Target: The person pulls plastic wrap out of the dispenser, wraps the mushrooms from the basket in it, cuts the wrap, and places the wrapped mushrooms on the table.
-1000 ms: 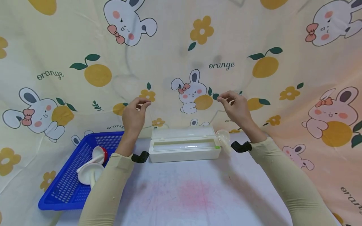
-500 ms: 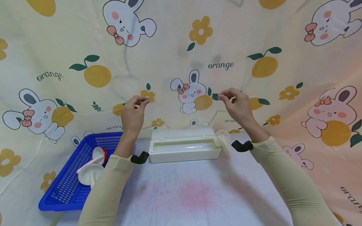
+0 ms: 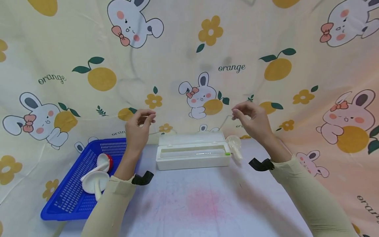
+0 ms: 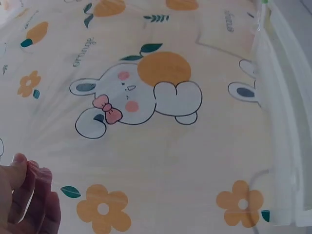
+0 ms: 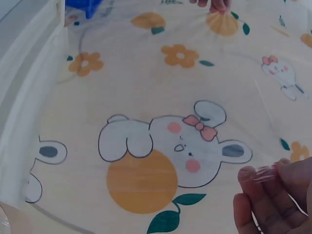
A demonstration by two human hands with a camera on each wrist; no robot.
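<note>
Two bare hands, the left (image 3: 138, 129) and the right (image 3: 255, 122), pinch the corners of a sheet of clear plastic film (image 5: 264, 172) held up beyond a long white plastic box (image 3: 192, 163), its hinged lid (image 3: 191, 138) tipped back. Thumb and fingers meet narrowly on each side; a shiny fold of film shows between the right fingertips, and creases fan from the left pinch. The film seems to run between the hands and back toward the box on the white table (image 3: 165, 204), though its full path is too transparent to trace. Good handling here calls for an even pull: hands level, sheet taut but not strained, both corners kept apart so the film does not fold and cling to itself. Tugging harder on one side could skew the sheet or drag the light-looking box.

Compared with half a second earlier, both hands have dropped lower in the head view, the right also drifting outward, its sleeve cuff nearer the viewer. The box and the blue plastic mesh basket (image 3: 63, 215) of utensils at left stay put.
</note>
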